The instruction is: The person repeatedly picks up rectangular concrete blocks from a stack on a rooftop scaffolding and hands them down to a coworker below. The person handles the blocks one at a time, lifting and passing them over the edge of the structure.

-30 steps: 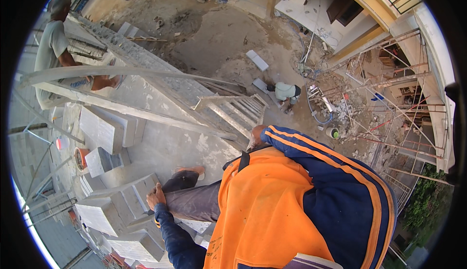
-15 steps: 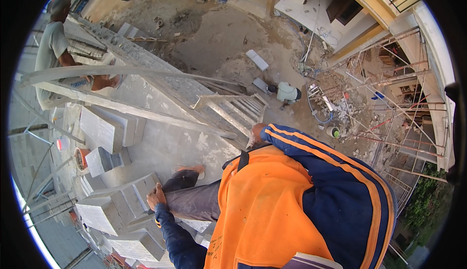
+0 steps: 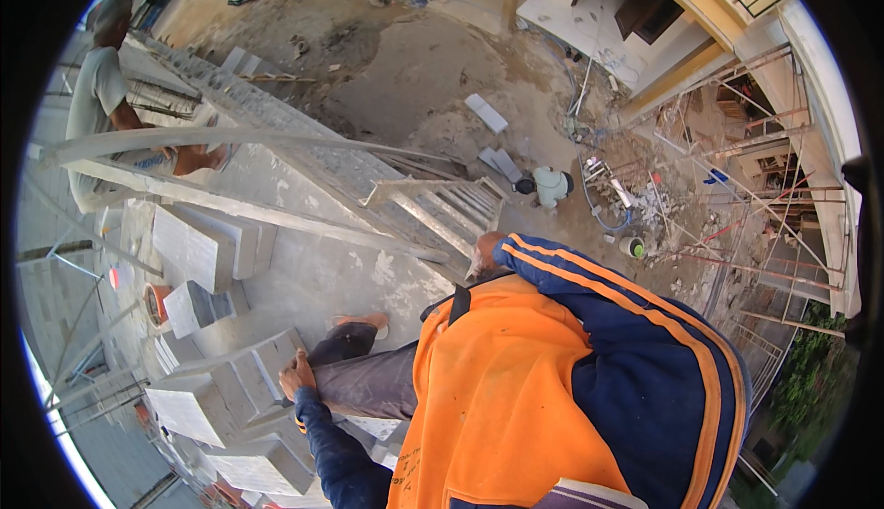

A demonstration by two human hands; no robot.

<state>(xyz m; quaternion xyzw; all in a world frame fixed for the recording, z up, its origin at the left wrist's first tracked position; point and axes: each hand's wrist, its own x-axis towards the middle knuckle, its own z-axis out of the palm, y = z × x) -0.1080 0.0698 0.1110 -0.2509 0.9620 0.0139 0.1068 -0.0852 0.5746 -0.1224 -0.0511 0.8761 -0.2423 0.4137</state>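
My left hand [image 3: 296,376] is down beside my knee at the stack of light grey building blocks [image 3: 260,369]. Its fingers are bent and closed at the edge of a block. My right hand [image 3: 486,253] is at the near end of a metal frame with slanting rungs [image 3: 451,210], close to the raised edge. Its fingers are mostly hidden, so I cannot see whether it grips the frame. My foot in a sandal [image 3: 373,322] stands on the grey concrete slab [image 3: 318,279].
A person in a grey shirt [image 3: 99,94] sits at the left beyond a long curved beam [image 3: 249,138]. Below, another person [image 3: 551,187] bends beside pale blocks [image 3: 500,163]. Scaffolding [image 3: 764,187] lines the right. An orange bucket [image 3: 157,304] stands near more blocks [image 3: 193,246].
The bending person below has shifted slightly right and nearer. The pale blocks beside that person now show more surface. My hands have hardly moved.
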